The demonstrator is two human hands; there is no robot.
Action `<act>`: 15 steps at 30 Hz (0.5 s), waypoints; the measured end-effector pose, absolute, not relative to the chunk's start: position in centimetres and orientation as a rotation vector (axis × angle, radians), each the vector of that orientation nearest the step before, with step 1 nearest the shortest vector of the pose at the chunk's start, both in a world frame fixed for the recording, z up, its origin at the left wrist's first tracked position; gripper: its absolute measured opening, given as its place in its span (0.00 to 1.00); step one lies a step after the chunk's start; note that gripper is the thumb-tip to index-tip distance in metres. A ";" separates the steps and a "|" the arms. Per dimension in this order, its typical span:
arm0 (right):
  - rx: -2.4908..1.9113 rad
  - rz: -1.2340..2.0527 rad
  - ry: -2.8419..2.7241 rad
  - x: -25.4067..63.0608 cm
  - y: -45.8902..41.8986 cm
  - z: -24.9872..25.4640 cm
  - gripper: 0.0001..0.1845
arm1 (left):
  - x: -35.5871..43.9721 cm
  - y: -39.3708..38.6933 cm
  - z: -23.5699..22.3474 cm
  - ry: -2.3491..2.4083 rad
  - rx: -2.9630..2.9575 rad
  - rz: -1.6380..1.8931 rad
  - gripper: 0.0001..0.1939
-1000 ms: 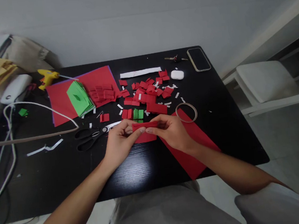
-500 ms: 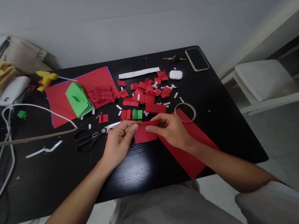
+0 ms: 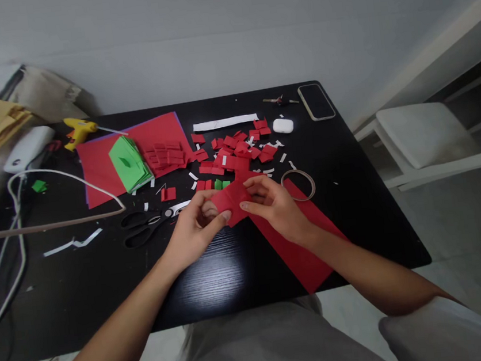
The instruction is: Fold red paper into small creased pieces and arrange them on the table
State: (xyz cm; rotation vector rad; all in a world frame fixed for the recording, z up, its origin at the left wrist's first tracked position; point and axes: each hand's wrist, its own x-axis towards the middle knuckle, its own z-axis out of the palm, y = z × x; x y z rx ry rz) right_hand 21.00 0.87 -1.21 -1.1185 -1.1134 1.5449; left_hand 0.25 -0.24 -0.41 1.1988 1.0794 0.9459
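The left hand (image 3: 191, 228) and right hand (image 3: 279, 209) pinch a small, creased red paper piece (image 3: 230, 200) above the black table (image 3: 119, 298); black-handled metal scissors (image 3: 168, 213) lie beside the left hand.

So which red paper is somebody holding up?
The small red paper pinched between the left hand and right hand. No hand grips the other red papers.
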 end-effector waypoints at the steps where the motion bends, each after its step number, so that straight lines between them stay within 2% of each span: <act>1: -1.118 1.558 -1.092 21.0 0.9 -1.2 0.21 | 0.3 -0.2 -0.3 1.074 1.187 0.969 0.22; 5: -1.090 1.601 -1.106 21.0 0.9 -1.3 0.23 | 0.3 -0.2 -0.1 1.118 1.268 1.035 0.16; 8: -1.024 1.584 -1.224 21.0 0.8 -1.4 0.16 | 0.1 -0.2 0.2 1.145 1.483 1.062 0.09; 11: -1.039 1.387 -1.388 21.1 0.7 -1.4 0.09 | -0.3 -0.3 0.2 1.149 1.822 1.125 0.02; 12: -1.072 1.289 -1.436 21.1 0.6 -1.4 0.10 | -0.4 -0.4 0.2 1.152 1.947 1.161 0.02; 15: -1.170 1.144 -1.506 21.1 0.2 -1.2 0.23 | -0.5 -0.6 -0.1 1.183 2.282 1.269 0.06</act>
